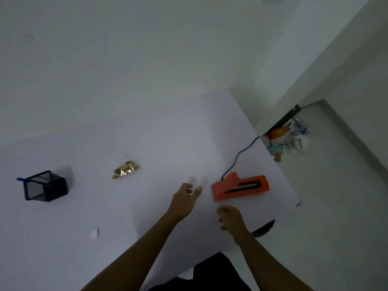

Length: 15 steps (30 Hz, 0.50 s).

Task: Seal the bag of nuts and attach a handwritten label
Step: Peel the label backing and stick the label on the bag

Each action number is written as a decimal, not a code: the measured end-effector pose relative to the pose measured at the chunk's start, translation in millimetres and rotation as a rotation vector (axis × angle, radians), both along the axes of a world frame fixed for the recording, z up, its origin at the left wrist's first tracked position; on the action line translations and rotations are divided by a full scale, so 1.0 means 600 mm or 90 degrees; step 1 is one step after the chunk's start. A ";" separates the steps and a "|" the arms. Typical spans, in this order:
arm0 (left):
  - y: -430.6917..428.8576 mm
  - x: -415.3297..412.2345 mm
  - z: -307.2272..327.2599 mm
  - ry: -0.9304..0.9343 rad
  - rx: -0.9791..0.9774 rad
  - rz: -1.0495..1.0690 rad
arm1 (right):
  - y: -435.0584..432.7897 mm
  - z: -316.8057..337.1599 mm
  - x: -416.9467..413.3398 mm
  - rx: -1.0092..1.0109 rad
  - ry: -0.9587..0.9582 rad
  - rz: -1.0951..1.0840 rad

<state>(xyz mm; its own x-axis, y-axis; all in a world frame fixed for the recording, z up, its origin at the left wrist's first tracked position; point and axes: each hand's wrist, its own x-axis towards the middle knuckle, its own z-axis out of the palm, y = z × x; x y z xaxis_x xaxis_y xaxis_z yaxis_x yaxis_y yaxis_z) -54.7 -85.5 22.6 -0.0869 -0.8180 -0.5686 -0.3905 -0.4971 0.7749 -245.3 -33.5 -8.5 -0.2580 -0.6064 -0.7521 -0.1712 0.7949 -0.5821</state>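
Note:
A clear bag of nuts [126, 169] lies on the white table [147, 206], left of centre, its top end towards the wall. An orange heat sealer [240, 186] with a black cord [237, 156] sits at the table's right side. My left hand [185, 199] hovers just left of the sealer, fingers loosely curled, holding nothing. My right hand [231, 219] hangs below the sealer's near end, fingers relaxed and empty. A small white label [95, 233] lies near the table's front left. Neither hand touches the bag.
A black mesh pen holder [45, 185] with a blue pen [21, 179] stands at the far left. Beyond the table's right edge, plastic bags and clutter [289, 137] lie on the floor. A dark object [263, 228] sits at the table's right front corner.

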 end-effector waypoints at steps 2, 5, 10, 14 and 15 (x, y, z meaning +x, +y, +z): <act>-0.002 -0.059 -0.010 -0.001 0.027 -0.025 | 0.008 -0.010 -0.074 0.034 0.010 -0.029; -0.010 -0.128 -0.022 -0.002 0.069 -0.032 | 0.000 -0.026 -0.178 0.043 0.046 -0.129; -0.023 -0.201 -0.031 -0.009 0.111 0.019 | -0.047 -0.068 -0.315 0.011 0.128 -0.121; -0.038 -0.226 -0.034 -0.049 0.156 0.041 | -0.087 -0.069 -0.340 -0.036 0.098 0.043; -0.042 -0.229 -0.035 -0.056 0.167 0.045 | -0.096 -0.071 -0.341 -0.049 0.098 0.062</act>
<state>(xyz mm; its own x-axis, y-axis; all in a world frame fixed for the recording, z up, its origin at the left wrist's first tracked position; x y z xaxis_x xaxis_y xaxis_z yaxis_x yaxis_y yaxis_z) -192.2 -110.5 1.7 0.0234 -0.6437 -0.7649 -0.4077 -0.7048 0.5806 -449.6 -91.2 -50.9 -0.3033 -0.6881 -0.6592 -0.3365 0.7245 -0.6015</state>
